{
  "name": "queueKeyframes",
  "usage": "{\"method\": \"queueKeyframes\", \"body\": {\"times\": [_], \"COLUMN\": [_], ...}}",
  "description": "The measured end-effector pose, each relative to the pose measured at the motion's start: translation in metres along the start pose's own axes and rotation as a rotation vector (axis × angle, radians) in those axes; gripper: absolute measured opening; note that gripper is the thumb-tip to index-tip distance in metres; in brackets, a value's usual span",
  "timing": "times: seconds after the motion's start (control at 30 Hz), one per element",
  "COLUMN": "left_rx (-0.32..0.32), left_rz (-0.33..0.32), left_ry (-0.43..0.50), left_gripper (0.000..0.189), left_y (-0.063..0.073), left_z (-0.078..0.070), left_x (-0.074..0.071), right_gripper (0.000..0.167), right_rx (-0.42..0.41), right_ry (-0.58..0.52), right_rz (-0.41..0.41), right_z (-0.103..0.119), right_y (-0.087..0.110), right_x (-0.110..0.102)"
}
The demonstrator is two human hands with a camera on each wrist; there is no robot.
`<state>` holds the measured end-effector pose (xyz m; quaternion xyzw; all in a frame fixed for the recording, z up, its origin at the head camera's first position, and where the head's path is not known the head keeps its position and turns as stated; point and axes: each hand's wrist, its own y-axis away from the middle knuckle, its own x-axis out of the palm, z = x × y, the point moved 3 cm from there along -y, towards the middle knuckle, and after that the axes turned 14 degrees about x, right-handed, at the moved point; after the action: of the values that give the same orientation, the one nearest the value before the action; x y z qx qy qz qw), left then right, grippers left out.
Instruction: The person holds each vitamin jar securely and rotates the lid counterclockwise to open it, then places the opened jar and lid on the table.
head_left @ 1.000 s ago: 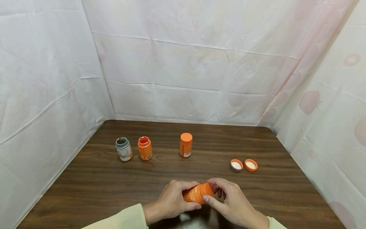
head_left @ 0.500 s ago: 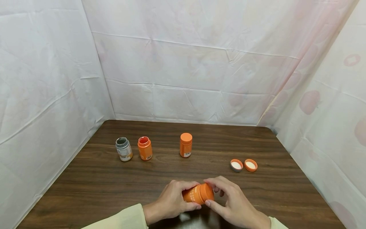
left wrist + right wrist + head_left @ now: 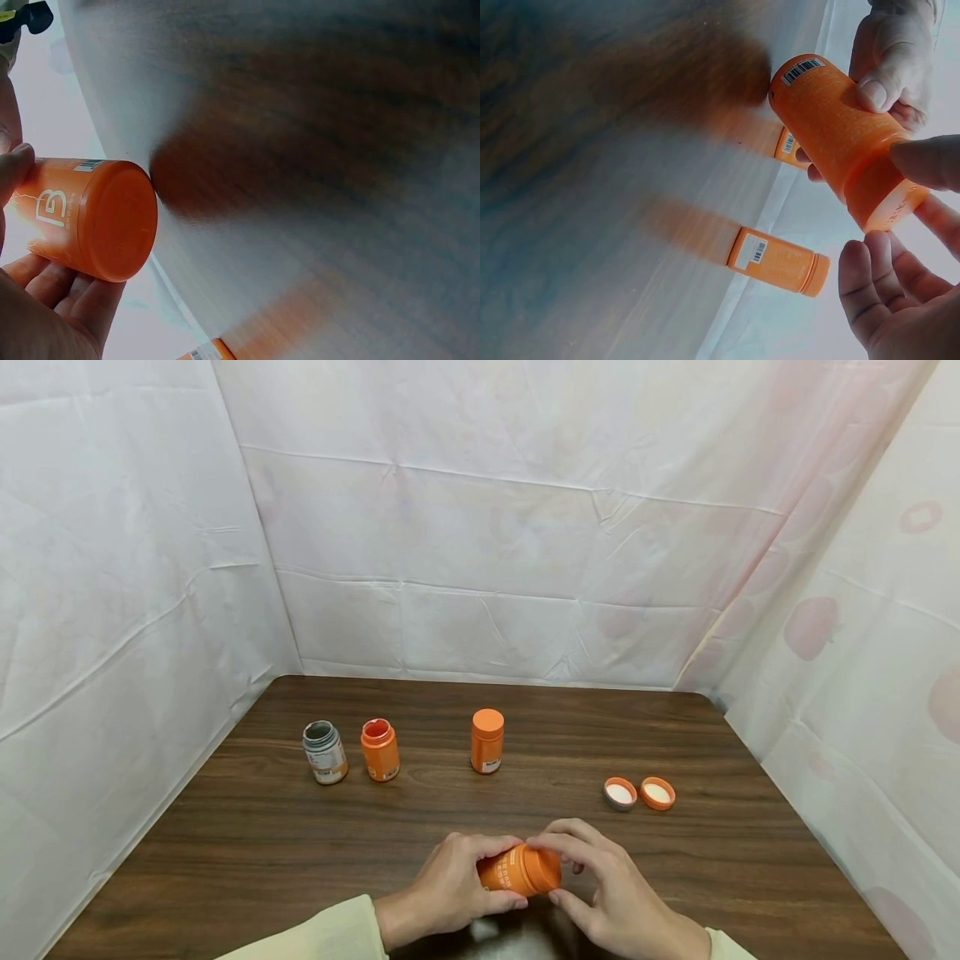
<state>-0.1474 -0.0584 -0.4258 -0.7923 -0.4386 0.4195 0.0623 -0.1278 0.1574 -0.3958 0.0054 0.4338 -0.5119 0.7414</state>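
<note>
My left hand [image 3: 452, 881] grips an orange bottle [image 3: 507, 872] round its body, thumb on one side and fingers on the other. The bottle lies tilted toward the right, its base touching the table in the left wrist view. Its orange lid [image 3: 542, 869] is on, and my right hand [image 3: 611, 885] holds that lid between thumb and fingers. Seen from the right wrist, the thumb presses on the lid [image 3: 881, 196] while the other fingers lie loosely bent below. Label lettering shows on the orange bottle [image 3: 56, 210] near its base.
At the back left of the dark wooden table [image 3: 420, 814] stand an uncapped grey bottle [image 3: 327, 760] and an uncapped orange bottle [image 3: 382, 756]. A capped orange bottle [image 3: 487, 747] stands behind my hands. To the right lie a grey-sided lid [image 3: 620, 794] and an orange lid [image 3: 657, 793], undersides up.
The right hand's fingers have shifted round the lid, upper fingers moving left over its top and the thumb moving toward its right edge. The left hand has kept its place on the bottle.
</note>
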Motion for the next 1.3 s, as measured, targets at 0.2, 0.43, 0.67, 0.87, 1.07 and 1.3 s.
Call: {"method": "queueKeyframes", "body": {"times": [0.2,0.43,0.67,0.87,1.07,1.3], "left_rx": [-0.007,-0.013,-0.007,-0.003,-0.01,-0.01], "left_rz": [-0.005,-0.009,-0.006,0.0,0.007,0.01], "left_ry": [0.008,0.004,0.014,0.013,0.007,-0.005], "left_gripper": [0.049,0.048,0.047,0.047,0.047,0.048], "left_y": [0.0008,0.0013,0.0006,0.0001,0.0009,0.0012], "left_z": [0.0011,0.0017,0.0012,0.0009,0.001,0.0006], "left_x": [0.0004,0.0008,0.0009,0.0008,0.0009,0.0007], "right_gripper": [0.071,0.051,0.04,0.035,0.034,0.044], "right_rx": [0.012,0.164,0.199,0.204,0.202,0.186], "right_ry": [0.018,0.047,0.068,0.077,0.076,0.064], "right_rz": [-0.038,-0.081,-0.094,-0.09,-0.081,-0.052], "right_z": [0.0008,-0.0013,-0.001,-0.0029,-0.0025,-0.0025], "right_y": [-0.0011,-0.0004,-0.0003,-0.0003,0.0,0.0009], "right_x": [-0.0001,-0.0007,-0.0003,0.0014,0.0017,0.001]}}
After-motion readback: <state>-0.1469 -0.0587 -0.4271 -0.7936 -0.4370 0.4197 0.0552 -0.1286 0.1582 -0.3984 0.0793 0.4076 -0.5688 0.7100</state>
